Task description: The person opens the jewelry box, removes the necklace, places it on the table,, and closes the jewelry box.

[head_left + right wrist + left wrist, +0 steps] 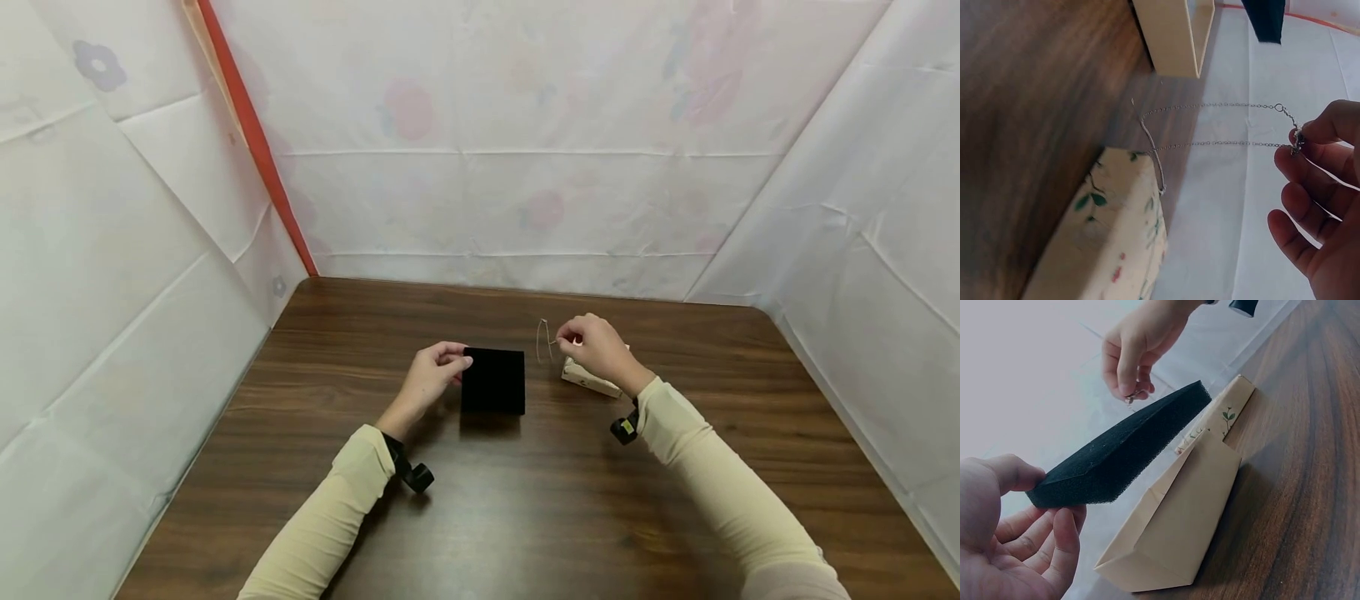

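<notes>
My left hand [429,382] pinches the edge of a square black foam pad [492,382] between thumb and fingers. In the left wrist view the pad is tilted above an open cream cardboard box [1179,519]; in the head view the pad hides that box. On the right, my right hand [600,346] pinches a thin silvery chain bracelet [1210,105] by its clasp end. The bracelet hangs in a loop, with a slim curved bar at its bottom. Below that hand lies a cream box lid [1116,219] with a green and red plant print, partly covered by the hand in the head view.
Both boxes rest on a dark wood-grain table [465,517]. Pale printed sheets [480,200] stand along the back and both sides of the table. A red strip [258,150] runs down the back left corner. Dark wrist cameras [416,477] are strapped to both wrists.
</notes>
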A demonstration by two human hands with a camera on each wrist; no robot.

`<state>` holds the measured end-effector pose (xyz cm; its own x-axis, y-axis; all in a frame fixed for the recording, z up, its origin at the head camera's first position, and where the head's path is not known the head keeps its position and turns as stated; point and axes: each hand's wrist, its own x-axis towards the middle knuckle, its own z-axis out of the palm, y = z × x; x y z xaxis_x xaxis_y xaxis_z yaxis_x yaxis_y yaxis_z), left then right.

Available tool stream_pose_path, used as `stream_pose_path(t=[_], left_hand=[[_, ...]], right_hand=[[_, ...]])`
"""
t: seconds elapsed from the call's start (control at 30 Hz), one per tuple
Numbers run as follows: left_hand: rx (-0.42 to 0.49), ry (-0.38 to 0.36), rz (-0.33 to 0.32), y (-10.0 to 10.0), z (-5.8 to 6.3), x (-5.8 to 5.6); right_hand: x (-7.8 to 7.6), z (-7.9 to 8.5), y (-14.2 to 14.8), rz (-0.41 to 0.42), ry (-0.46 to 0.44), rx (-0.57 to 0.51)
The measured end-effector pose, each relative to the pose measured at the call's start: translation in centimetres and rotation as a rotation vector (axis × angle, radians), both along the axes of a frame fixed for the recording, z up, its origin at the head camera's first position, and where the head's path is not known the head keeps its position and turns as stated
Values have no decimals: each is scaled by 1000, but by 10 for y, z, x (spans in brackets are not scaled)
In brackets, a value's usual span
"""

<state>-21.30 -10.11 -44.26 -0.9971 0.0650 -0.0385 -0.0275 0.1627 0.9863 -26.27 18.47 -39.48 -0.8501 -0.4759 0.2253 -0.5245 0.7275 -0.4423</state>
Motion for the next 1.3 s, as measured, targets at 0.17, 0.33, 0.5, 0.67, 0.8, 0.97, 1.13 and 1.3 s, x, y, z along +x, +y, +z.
stream_pose_path(t=[0.17, 0.33, 0.5, 0.67, 0.8, 0.97, 1.13, 1.3], left_hand=[[-9, -6, -18, 2, 11, 3], [-29, 8, -36, 5, 34, 15], [-25, 25, -36, 6, 41, 19], [-28, 19, -27, 5, 40, 18], [-21, 17, -22, 4, 40, 20], [-23, 7, -31, 4, 40, 19], [-12, 6, -26, 4, 37, 18], [1, 2, -33, 4, 36, 16]], right_hand=[[9, -7, -1, 3, -17, 8], [15, -16, -1, 15, -11, -2], [22, -23, -1, 20, 7, 26], [28, -28, -1, 38, 11, 58], [32, -32, 0, 65, 22, 59], [35, -39, 3, 88, 33, 86], [41, -45, 3, 81, 38, 112], [45, -47, 3, 84, 25, 129]])
